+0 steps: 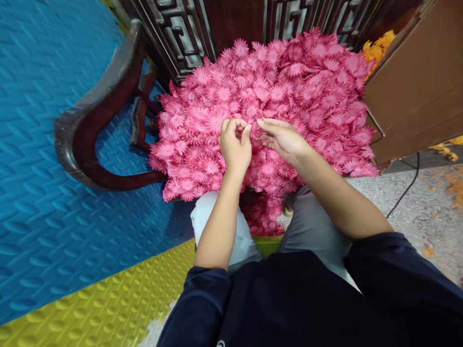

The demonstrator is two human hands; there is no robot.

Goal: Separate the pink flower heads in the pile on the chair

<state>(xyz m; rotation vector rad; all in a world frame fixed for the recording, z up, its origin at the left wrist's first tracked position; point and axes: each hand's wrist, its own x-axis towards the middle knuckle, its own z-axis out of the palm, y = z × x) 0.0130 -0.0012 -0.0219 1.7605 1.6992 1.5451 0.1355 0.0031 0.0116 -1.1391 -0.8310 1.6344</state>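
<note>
A thick heap of pink artificial flowers with narrow fringed petals lies in front of me. Over the front middle of it, my left hand pinches with thumb and forefinger. My right hand faces it from the right, thumb and forefinger pressed together and the other fingers loosely bent. A small pink flower piece shows between the two sets of fingertips. It blends into the heap behind, so its outline is hard to make out.
A curved dark wooden chair arm rises at left, beside a carved wooden panel behind the heap. A brown cardboard box stands at right near orange flowers. More pink flowers lie below between my knees. Blue matting covers the left floor.
</note>
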